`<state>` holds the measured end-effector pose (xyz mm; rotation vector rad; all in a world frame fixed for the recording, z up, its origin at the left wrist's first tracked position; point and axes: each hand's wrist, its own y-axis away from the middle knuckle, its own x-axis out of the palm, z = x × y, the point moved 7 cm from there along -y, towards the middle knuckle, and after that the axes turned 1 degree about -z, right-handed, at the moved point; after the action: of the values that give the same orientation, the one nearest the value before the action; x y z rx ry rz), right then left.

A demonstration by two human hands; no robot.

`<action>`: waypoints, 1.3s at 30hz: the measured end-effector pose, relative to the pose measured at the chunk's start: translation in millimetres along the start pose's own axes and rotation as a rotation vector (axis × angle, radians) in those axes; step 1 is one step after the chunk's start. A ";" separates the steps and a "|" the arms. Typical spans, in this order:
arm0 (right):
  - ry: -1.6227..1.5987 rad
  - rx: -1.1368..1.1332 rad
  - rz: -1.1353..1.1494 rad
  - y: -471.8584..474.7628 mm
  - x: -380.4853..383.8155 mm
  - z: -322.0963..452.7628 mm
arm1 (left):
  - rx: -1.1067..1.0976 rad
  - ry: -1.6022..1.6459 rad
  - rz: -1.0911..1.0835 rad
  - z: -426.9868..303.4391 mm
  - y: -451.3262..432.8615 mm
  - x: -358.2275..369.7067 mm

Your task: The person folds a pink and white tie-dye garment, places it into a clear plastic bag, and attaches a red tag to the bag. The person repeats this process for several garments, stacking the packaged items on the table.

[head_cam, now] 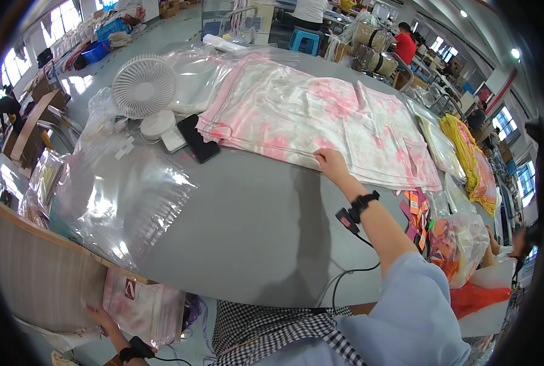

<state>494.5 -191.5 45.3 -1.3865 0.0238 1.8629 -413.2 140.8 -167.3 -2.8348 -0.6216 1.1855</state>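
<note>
White and pink printed satin fabric pieces [294,114] lie spread in a layered stack over the grey table [235,219]. My right hand [332,163] is at their near edge, fingers curled against the fabric; whether it pinches a layer cannot be told. Low at the left, my left hand [99,315] touches the lower edge of a large greyish-brown board or sheet [47,270]. Beside that hand, below the table, is a stack of pink and white fabric in clear bags [137,311]. Both wrists wear black straps with cabled devices.
Clear plastic bags [121,196] cover the table's left part. Behind them are a white fan [144,87] and a black phone [198,138]. At right lie colourful tags [416,212], a bag of orange fabric [457,247] and yellow fabric [468,160]. Another person's hand [492,240] is at far right.
</note>
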 end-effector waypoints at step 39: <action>0.436 -0.032 -0.111 69.3 -189.5 -28.5 | 0.715 0.329 0.817 -580.9 249.3 -10.8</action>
<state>491.6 -360.8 158.8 -1.7547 0.1340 1.4479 66.7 -9.1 215.9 -2.5164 0.8733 0.6918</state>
